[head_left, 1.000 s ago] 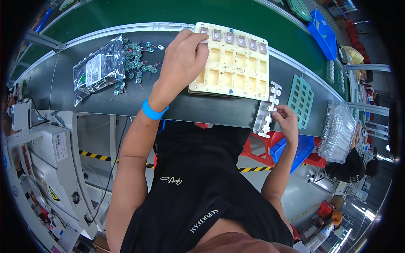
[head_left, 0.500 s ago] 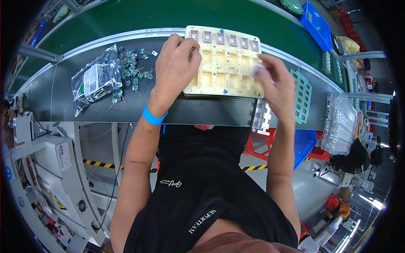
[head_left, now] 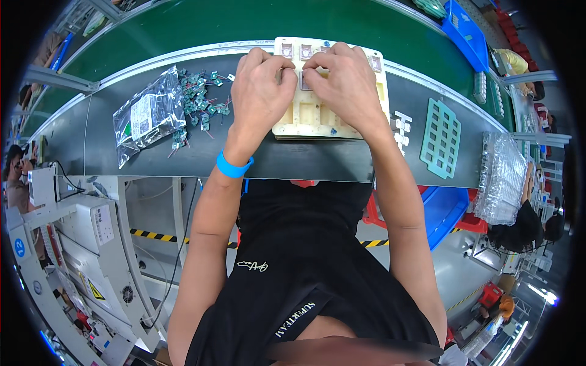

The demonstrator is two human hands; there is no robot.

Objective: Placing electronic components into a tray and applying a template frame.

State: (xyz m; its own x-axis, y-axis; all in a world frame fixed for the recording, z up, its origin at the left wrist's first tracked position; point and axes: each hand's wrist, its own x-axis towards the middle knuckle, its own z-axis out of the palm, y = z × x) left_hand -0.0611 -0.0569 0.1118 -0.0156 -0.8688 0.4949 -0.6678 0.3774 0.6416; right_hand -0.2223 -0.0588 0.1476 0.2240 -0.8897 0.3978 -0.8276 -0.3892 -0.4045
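Both hands are over a cream tray (head_left: 287,129) with rows of square pockets. My left hand (head_left: 259,85) is at its left side, fingers curled and thumb and index close together; what they hold, if anything, is hidden. My right hand (head_left: 345,88) reaches across the tray's middle, thumb and fingertips pinched at a small pinkish-grey square part (head_left: 304,81) in the second row. Similar square parts (head_left: 287,51) sit in top-row pockets, some covered by my right hand. Lower pockets (head_left: 307,113) hold nothing visible.
Left of the tray lie a silver bag (head_left: 144,117) and a heap of small green circuit boards (head_left: 198,97) with wires. White plastic pieces (head_left: 401,129) and a green perforated plate (head_left: 441,139) are on the right. Clear plastic trays (head_left: 499,177) stand at the right end.
My right hand has moved left from the tray's right side to the second row, carrying a small pale piece. A square part now shows there. My left hand stays at the tray's left side.
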